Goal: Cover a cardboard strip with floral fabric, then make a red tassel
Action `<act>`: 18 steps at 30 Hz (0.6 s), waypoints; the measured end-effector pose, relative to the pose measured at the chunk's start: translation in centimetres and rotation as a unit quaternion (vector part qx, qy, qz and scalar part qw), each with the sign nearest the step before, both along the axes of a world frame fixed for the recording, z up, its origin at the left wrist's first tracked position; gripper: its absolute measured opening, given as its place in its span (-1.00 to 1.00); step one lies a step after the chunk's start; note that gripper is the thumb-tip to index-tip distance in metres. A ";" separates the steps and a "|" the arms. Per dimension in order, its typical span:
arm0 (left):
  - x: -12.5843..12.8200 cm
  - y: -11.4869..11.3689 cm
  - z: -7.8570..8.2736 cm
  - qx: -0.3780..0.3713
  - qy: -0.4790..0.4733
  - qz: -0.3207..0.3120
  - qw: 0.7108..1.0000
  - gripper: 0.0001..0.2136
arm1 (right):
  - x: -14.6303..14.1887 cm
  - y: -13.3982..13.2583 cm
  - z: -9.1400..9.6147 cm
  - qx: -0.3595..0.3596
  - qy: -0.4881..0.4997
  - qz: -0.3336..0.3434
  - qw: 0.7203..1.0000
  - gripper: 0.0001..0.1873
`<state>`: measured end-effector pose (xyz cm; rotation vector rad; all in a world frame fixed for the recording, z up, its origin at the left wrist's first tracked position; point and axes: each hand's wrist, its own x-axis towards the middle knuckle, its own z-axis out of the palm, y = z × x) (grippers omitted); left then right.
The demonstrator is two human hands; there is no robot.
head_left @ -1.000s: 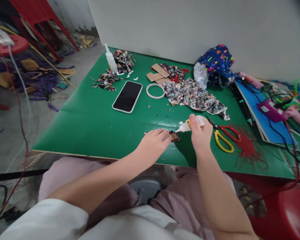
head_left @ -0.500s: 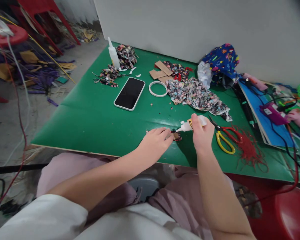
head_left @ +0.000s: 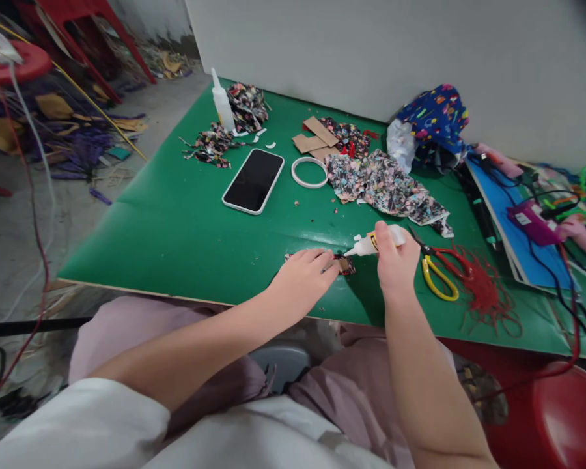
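My right hand is wrapped round a white glue bottle, tilted so its narrow nozzle points left and down. The tip meets the upper edge of a small dark floral fabric piece with a brown cardboard patch on it. My left hand lies flat over this piece with its fingers stretched out, hiding most of it; my thumb is hidden. Just right of my right hand lie scissors with one yellow and one red handle, beside a tangle of red thread.
On the green table lie a phone, a white ring, crumpled floral fabric and cardboard strips. A second glue bottle stands at the back left. A blue book with cables lies right.
Both hands and the glue bottle stay almost in place. The view has shifted very slightly.
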<state>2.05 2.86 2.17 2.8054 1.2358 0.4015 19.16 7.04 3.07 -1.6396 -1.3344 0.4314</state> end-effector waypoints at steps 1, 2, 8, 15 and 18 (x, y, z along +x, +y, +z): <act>0.0 0.0 0.0 -0.002 0.002 -0.001 1.000 -0.73 | 0.0 0.0 0.0 0.000 -0.001 0.000 1.000 -0.57; 0.0 0.0 0.0 -0.004 0.004 -0.001 1.000 -0.73 | 0.0 0.0 0.0 -0.001 -0.001 -0.001 1.000 -0.57; -0.1 -0.1 -0.2 0.000 0.012 0.002 1.000 -0.73 | -0.1 -0.1 0.1 0.003 0.006 -0.002 1.000 -0.58; -0.1 -0.1 -0.2 0.000 0.012 -0.002 1.000 -0.74 | -0.1 -0.1 0.2 0.010 0.004 0.000 1.000 -0.57; -0.1 -0.1 -0.2 0.001 0.012 -0.003 1.000 -0.74 | -0.1 -0.1 0.2 0.005 0.004 0.001 1.000 -0.58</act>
